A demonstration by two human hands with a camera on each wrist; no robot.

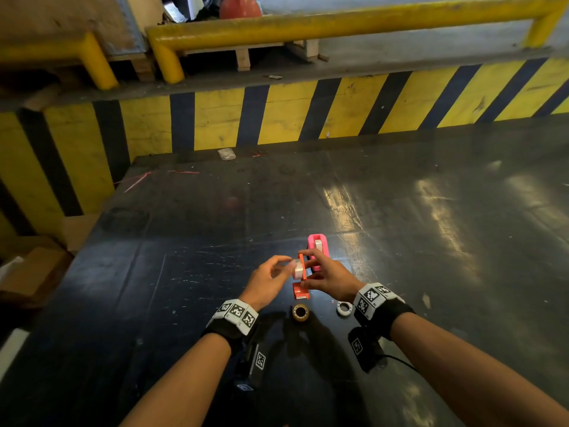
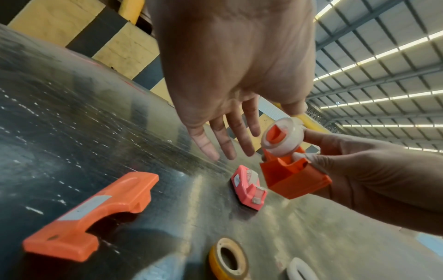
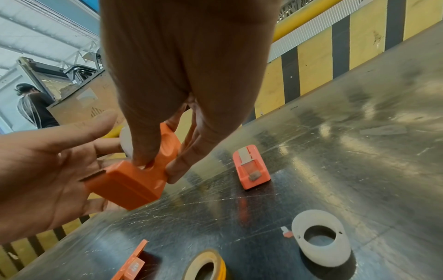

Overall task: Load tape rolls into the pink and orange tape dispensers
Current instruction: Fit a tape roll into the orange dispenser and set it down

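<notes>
My right hand (image 1: pixel 306 269) grips the orange dispenser body (image 2: pixel 294 180) by its sides, a little above the dark table. A clear tape roll (image 2: pixel 287 144) sits on the body's orange hub. My left hand (image 1: pixel 288 266) pinches that roll with thumb and forefinger, its other fingers (image 2: pixel 225 140) spread straight. The orange dispenser's side cover (image 2: pixel 95 212) lies flat on the table below my hands. Just beyond them the pink dispenser (image 1: pixel 318 245) stands on the table with a roll inside it.
A yellowish tape roll (image 1: pixel 300 312) and a white ring (image 1: pixel 344 308) lie near my wrists. A yellow-and-black striped wall (image 1: pixel 215 124) borders the table's far side. Cardboard boxes (image 1: pixel 34 272) sit off the left edge. A person (image 3: pixel 36 106) stands far off.
</notes>
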